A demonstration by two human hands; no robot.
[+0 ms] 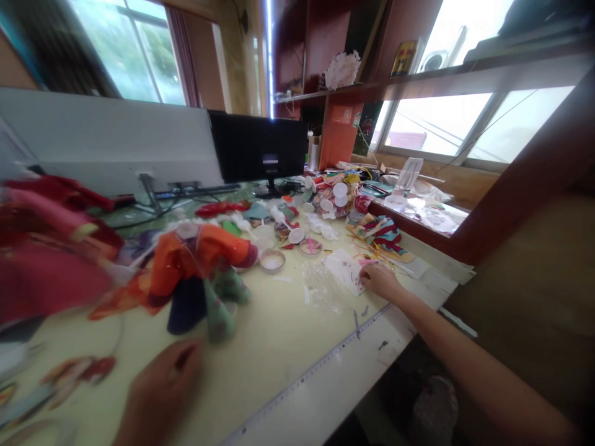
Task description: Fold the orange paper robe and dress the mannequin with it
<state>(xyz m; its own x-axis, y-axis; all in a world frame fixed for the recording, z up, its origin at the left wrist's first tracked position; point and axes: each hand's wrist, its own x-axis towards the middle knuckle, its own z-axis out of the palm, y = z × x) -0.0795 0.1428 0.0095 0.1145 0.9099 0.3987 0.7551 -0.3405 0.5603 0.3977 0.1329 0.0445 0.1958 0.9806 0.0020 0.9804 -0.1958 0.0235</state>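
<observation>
My right hand (381,282) rests at the right side of the table, fingertips pinched together on a white card (343,270) with small dark marks or bits on it. Whatever lies between those fingers is too small to name, and something pink shows just beside them. At the lower left, blurred by motion, my left hand (162,387) is curled closed above the tabletop; what it holds, if anything, is hidden. Beyond it stands a small orange cloth garment (186,257) with a dark blue piece (186,306) and a green patterned piece (220,310) hanging below.
A long ruler (316,371) lies along the table's front edge. Crumpled clear plastic (325,290) and a round shallow dish (272,261) are mid-table. Cloth scraps (379,235) and white discs (341,190) pile up behind. Red cloth (51,260) is at left, a monitor (258,145) at the back.
</observation>
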